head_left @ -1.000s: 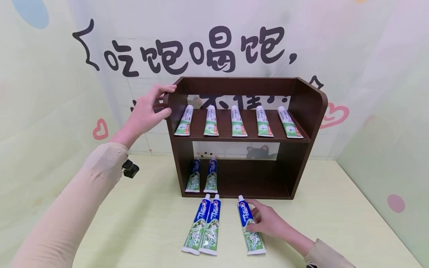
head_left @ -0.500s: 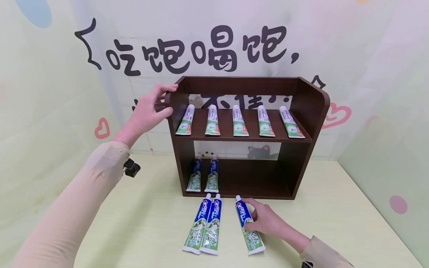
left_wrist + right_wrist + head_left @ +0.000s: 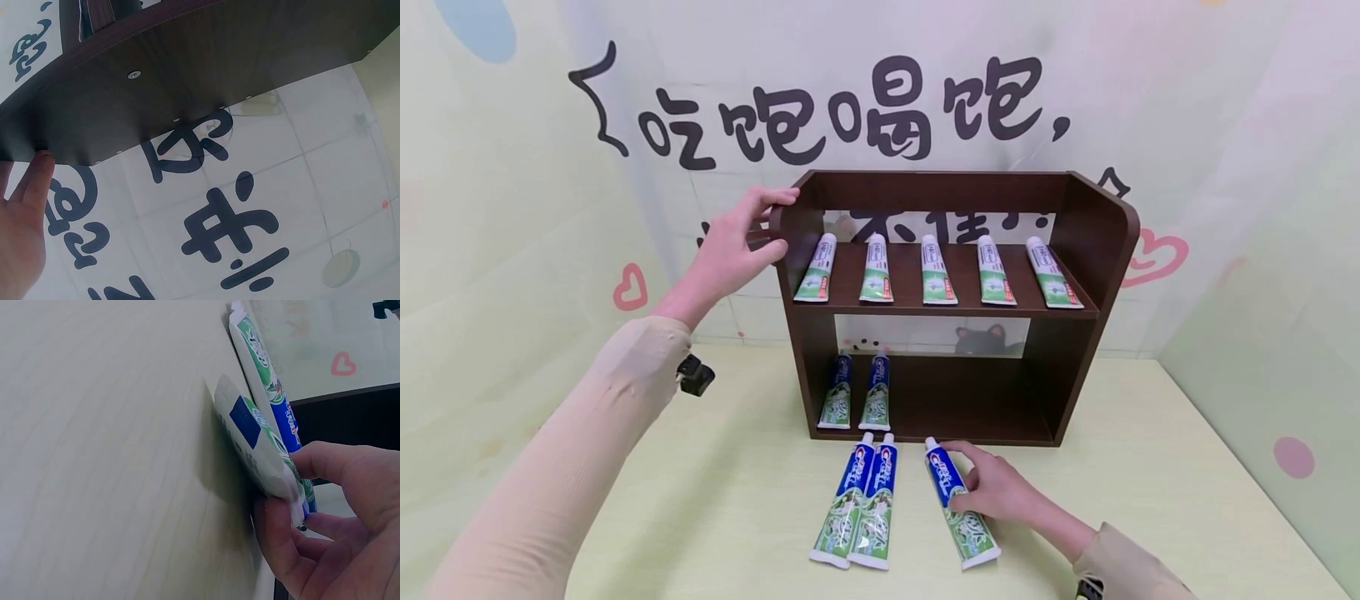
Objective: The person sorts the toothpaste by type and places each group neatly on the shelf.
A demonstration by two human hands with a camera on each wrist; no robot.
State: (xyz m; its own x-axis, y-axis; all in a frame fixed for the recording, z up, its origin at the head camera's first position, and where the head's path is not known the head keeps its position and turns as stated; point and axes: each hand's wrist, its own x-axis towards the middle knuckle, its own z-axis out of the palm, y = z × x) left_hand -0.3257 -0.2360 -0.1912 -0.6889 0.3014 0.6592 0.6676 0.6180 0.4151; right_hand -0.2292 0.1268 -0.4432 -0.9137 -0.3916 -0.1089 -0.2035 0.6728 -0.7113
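My right hand [image 3: 1003, 497] holds a blue, green and white toothpaste tube [image 3: 973, 537] between thumb and fingers, low over the table in front of the shelf. In the right wrist view, the held tube [image 3: 253, 440] is tilted on its edge. Two matching toothpaste tubes [image 3: 874, 517] lie side by side to its left, their caps towards the shelf. My left hand [image 3: 726, 250] grips the upper left side panel of the dark brown two-tier shelf [image 3: 1108, 250]. From the left wrist, fingertips [image 3: 42, 159] show against that panel's edge.
Two blue-green tubes [image 3: 875, 392] lie at the left of the lower tier. Several white-green tubes [image 3: 939, 275] are spaced along the upper tier. Behind the shelf hangs a printed backdrop [image 3: 880, 50]; the pale table [image 3: 1187, 483] extends to both sides.
The tube in my right hand has turned slightly, its cap end shifting left and its bottom end right. My left hand stays on the shelf.
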